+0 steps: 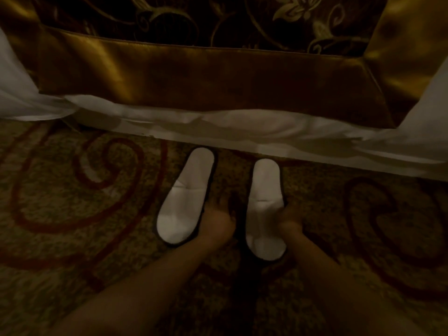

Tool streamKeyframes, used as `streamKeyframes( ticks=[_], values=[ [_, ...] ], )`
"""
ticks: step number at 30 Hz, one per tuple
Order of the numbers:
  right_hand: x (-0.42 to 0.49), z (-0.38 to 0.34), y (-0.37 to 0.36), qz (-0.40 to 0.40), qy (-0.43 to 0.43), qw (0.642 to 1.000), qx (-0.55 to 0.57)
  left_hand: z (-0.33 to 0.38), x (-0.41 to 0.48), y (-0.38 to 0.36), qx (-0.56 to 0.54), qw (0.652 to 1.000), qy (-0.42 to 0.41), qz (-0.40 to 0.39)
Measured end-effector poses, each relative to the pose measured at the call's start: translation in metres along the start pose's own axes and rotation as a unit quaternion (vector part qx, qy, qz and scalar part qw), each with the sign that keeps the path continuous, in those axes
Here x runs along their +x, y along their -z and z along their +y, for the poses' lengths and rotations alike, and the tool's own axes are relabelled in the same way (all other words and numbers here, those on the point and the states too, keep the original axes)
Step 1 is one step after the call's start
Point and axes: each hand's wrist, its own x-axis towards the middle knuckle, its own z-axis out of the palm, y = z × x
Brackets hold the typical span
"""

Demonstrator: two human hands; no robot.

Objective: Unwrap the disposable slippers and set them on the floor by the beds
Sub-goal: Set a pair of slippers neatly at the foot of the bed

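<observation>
Two white disposable slippers with dark edging lie flat on the patterned carpet, toes toward the bed. The left slipper (185, 197) is angled, its heel swung out to the left. The right slipper (265, 207) lies almost straight. My left hand (218, 221) rests at the right edge of the left slipper, fingers on its side. My right hand (289, 219) touches the right edge of the right slipper. The dim light hides whether either hand pinches the slipper or only touches it. No wrapper shows.
The bed (218, 88) runs across the top, with a gold and dark floral runner hanging over a white sheet (242, 127) that reaches the floor just beyond the slippers' toes. Swirl-patterned carpet (84, 190) stretches to both sides.
</observation>
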Motion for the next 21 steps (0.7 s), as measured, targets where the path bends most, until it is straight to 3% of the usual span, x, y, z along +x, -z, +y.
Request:
streamKeyframes(
  ticks=[3,6,9,13,21],
  values=[
    [0.006,0.000,-0.002,-0.005,-0.020,0.996,-0.091,-0.037,0.011,0.018,0.101,0.989,-0.035,0.103],
    [-0.009,-0.003,-0.011,0.028,0.038,0.992,-0.119,-0.073,0.013,0.033,0.191,0.979,0.069,0.024],
    [-0.028,-0.003,-0.028,0.025,0.099,0.982,-0.162,-0.094,0.014,0.033,0.154,0.972,0.164,-0.073],
    [-0.034,0.004,-0.035,-0.038,0.114,0.972,-0.203,-0.089,0.016,0.022,0.163,0.969,0.180,-0.038],
    [-0.042,0.010,-0.035,-0.032,0.138,0.967,-0.211,-0.071,0.003,0.002,0.187,0.959,0.213,0.026]
  ],
)
